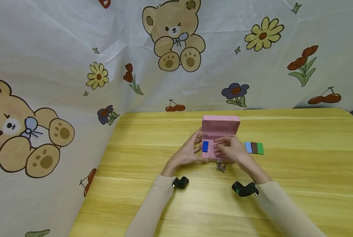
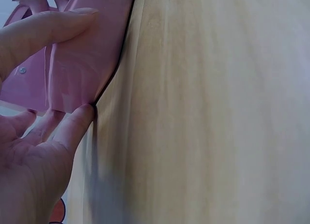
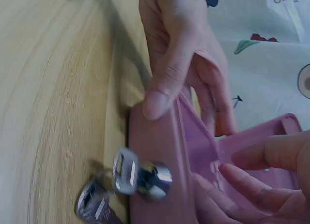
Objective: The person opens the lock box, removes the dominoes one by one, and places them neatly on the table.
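Note:
A pink lockbox [image 1: 220,126] stands on the table with its lid raised at the back. My left hand [image 1: 188,151] holds its left side, the thumb on the front wall and the fingers along the side. Over the right part of the box interior is my right hand [image 1: 235,149], its fingers loosely bent and spread in the right wrist view, with nothing visible between them. Inside at the left lies a dark blue rectangular block [image 1: 205,146]. A key [image 3: 127,171] sits in the front lock [image 3: 157,181], and another key [image 3: 94,202] hangs from it.
Right of the box, light blue [image 1: 248,147], brown [image 1: 254,147] and green [image 1: 260,148] pieces lie side by side on the wooden table [image 1: 200,210]. A patterned cloth [image 1: 217,65] hangs behind the table and along its left. Both wrists carry black cameras.

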### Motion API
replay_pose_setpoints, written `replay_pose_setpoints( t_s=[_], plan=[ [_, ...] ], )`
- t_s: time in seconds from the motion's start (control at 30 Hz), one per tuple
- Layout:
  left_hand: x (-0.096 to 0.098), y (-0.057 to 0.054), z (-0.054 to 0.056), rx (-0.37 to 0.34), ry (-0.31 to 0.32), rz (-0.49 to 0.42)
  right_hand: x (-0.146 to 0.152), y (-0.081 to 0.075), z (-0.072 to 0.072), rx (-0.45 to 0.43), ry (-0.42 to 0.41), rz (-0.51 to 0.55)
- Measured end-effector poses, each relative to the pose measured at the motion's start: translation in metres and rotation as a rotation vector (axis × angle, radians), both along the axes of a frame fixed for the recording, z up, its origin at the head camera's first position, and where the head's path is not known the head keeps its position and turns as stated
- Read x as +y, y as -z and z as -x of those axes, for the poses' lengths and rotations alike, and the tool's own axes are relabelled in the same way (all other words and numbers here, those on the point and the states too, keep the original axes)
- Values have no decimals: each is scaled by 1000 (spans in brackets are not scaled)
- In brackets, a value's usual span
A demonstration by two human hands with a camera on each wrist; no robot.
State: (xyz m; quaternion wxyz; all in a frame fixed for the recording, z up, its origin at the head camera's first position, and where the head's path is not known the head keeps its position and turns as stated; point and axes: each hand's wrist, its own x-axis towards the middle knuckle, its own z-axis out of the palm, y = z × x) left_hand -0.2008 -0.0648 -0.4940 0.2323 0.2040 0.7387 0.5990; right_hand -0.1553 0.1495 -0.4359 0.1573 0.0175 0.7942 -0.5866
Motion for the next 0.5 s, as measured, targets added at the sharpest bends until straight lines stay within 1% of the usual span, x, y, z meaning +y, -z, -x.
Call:
replay_pose_setpoints(
  t_s=[0.1,0.2,0.3,0.5],
  plan=[
    [0,1,0,-7,6,6,-11,5,7,-34,24,-14],
    [-1,1,0,-11,4,10,-17,9,12,-80,55,-1],
    [-1,-1,0,-11,3,11,-20,10,16,-128,86,40],
    [0,-1,0,-12,4,8,-22,10,20,-208,112,140]
  ],
)
